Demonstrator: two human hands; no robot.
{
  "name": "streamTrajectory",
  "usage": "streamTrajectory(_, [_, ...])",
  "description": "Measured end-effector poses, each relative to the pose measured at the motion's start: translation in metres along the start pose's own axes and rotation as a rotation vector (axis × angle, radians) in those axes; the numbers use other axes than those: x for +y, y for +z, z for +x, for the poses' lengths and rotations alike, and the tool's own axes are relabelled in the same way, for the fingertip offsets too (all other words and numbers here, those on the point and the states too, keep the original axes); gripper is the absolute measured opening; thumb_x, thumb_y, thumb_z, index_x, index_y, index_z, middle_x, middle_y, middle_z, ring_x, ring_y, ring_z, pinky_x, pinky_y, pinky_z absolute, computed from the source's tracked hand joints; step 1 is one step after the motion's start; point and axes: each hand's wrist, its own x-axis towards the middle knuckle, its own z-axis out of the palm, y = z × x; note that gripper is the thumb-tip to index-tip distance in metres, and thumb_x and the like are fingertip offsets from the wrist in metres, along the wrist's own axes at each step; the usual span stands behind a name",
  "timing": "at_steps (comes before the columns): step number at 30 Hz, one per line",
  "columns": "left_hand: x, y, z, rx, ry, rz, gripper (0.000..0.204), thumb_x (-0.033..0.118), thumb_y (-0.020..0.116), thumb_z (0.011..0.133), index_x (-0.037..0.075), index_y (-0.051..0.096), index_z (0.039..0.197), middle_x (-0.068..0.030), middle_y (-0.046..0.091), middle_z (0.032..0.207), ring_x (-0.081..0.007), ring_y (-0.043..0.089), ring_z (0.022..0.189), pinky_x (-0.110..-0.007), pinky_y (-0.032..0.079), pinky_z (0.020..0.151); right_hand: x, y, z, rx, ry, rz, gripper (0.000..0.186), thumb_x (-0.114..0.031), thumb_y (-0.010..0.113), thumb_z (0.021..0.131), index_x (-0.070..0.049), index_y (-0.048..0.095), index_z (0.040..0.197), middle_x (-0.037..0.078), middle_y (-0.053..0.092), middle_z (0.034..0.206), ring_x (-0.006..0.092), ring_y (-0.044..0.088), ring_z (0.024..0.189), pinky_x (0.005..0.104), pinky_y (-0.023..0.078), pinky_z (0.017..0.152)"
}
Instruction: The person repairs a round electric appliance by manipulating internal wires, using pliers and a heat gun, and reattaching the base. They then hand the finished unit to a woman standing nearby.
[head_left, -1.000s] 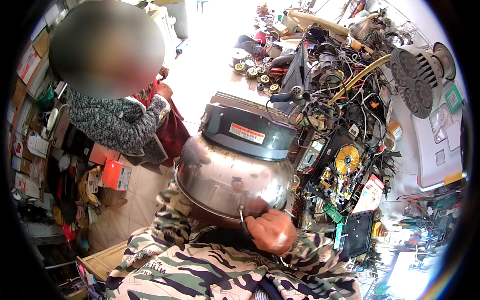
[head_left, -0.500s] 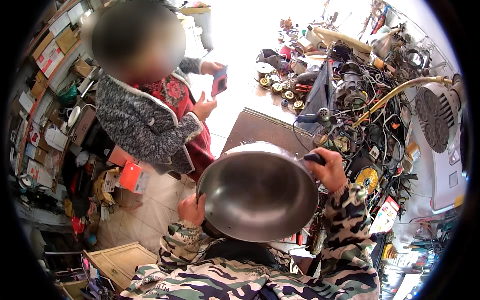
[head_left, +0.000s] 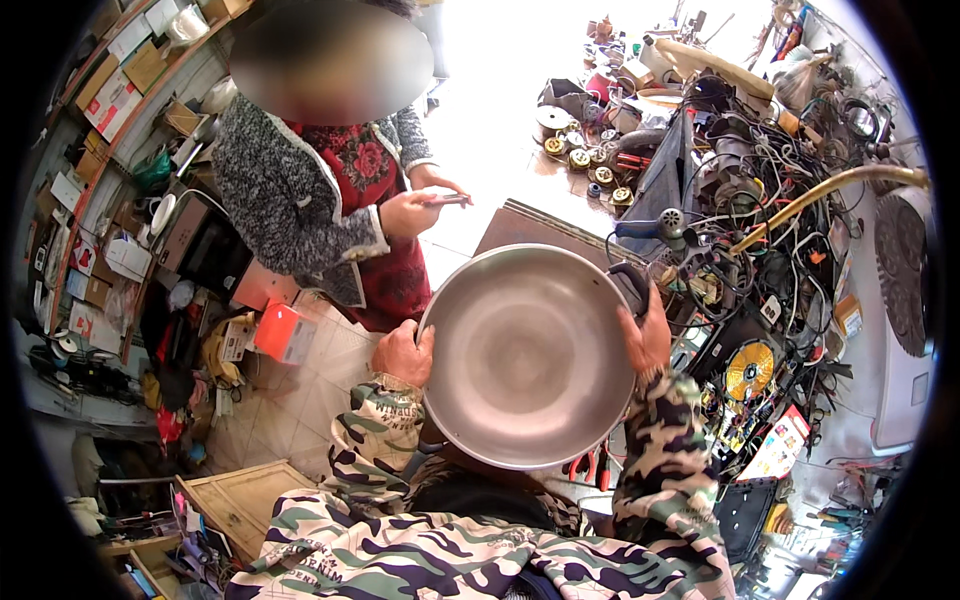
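Observation:
I hold a wide grey metal pan [head_left: 520,355] upright, its inside facing up, over a brown board [head_left: 505,225]. My left hand [head_left: 403,355] grips its left rim. My right hand [head_left: 648,330] is closed on its right side at the black handle [head_left: 630,288]. My camouflage sleeves show below both hands. Just beyond the pan, a blue corded tool [head_left: 650,230] lies on the cluttered bench.
A person [head_left: 290,210] at my front left holds a thin device [head_left: 445,200]. Tangled cables and parts [head_left: 750,170] heap on the right, beside a lamp head [head_left: 900,270]. Shelves with boxes [head_left: 110,100] line the left; a wooden cabinet [head_left: 230,500] is low left.
The pan has turned from showing its shiny outside to lying inside-up between both hands. My left hand has come into view. The other person has turned more toward me with the device.

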Motion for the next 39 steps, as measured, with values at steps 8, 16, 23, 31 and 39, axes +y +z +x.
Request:
streamTrajectory(8, [-0.059,0.009,-0.088,0.030,0.100,-0.413,0.048,0.027,0.069,0.090,0.001,0.056,0.129,-0.0196,0.070,0.101,-0.0306,0.070,0.089,-0.040,0.055,0.081,-0.084,-0.052,-0.154,0.004,0.570,0.684,0.069,-0.025,0.064,0.095,0.008,0.034,0.148,0.024,0.055,0.135,0.0308,0.055,0.123,0.0406,0.042,0.105])
streamTrajectory(16, [-0.034,-0.010,-0.090,-0.054,0.084,-0.352,0.052,0.024,0.066,0.090,-0.001,0.052,0.134,-0.0251,0.060,0.126,-0.0416,0.060,0.114,-0.046,0.048,0.097,-0.119,-0.016,-0.194,0.003,0.632,0.489,0.052,-0.014,0.049,0.100,0.007,0.036,0.145,0.025,0.055,0.132,0.0344,0.056,0.117,0.0405,0.042,0.102])
streamTrajectory(23, [-0.025,-0.020,-0.081,-0.026,0.277,-0.251,0.059,0.022,0.066,0.085,-0.006,0.050,0.134,-0.0272,0.057,0.130,-0.0413,0.058,0.118,-0.045,0.047,0.101,-0.113,-0.013,-0.195,0.034,0.557,0.494,0.052,-0.012,0.046,0.098,0.007,0.037,0.146,0.026,0.056,0.131,0.0350,0.057,0.116,0.0410,0.042,0.102])
streamTrajectory(31, [-0.030,-0.018,-0.081,-0.096,0.218,-0.357,0.055,0.022,0.067,0.084,-0.002,0.054,0.132,-0.0255,0.061,0.125,-0.0414,0.061,0.113,-0.045,0.051,0.096,-0.122,-0.014,-0.189,0.025,0.566,0.436,0.054,-0.012,0.046,0.095,0.009,0.038,0.144,0.028,0.057,0.130,0.0363,0.058,0.114,0.0415,0.043,0.101])
streamTrajectory(39, [-0.029,-0.016,-0.083,-0.064,0.186,-0.404,0.052,0.022,0.069,0.083,0.000,0.057,0.129,-0.0249,0.063,0.121,-0.0416,0.062,0.110,-0.045,0.051,0.095,-0.113,-0.011,-0.195,0.035,0.493,0.431,0.053,-0.014,0.047,0.095,0.009,0.040,0.142,0.029,0.057,0.130,0.0396,0.057,0.115,0.0428,0.043,0.100])
